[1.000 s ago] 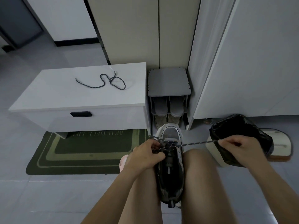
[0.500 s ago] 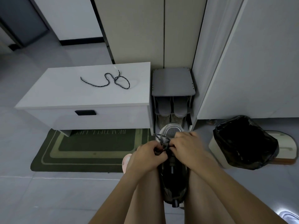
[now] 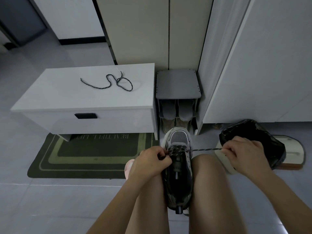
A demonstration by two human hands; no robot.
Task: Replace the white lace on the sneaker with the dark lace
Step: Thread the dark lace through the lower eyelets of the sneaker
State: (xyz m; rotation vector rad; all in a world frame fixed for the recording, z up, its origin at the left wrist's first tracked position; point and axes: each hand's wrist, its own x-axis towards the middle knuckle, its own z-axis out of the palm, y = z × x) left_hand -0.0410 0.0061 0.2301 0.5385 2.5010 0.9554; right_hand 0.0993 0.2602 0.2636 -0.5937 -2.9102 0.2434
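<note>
Grey floor [image 3: 50,200]; bin [image 3: 263,132] behind right hand [image 3: 244,154] pinching dark lace [image 3: 202,150].

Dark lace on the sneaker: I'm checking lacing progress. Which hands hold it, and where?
The right hand pinches the dark speckled lace on its taut strand; the left hand grips it at the eyelets of the grey sneaker.

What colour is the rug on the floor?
The rug is dark green with lighter green bands framing it. It shows best in the head view.
</note>
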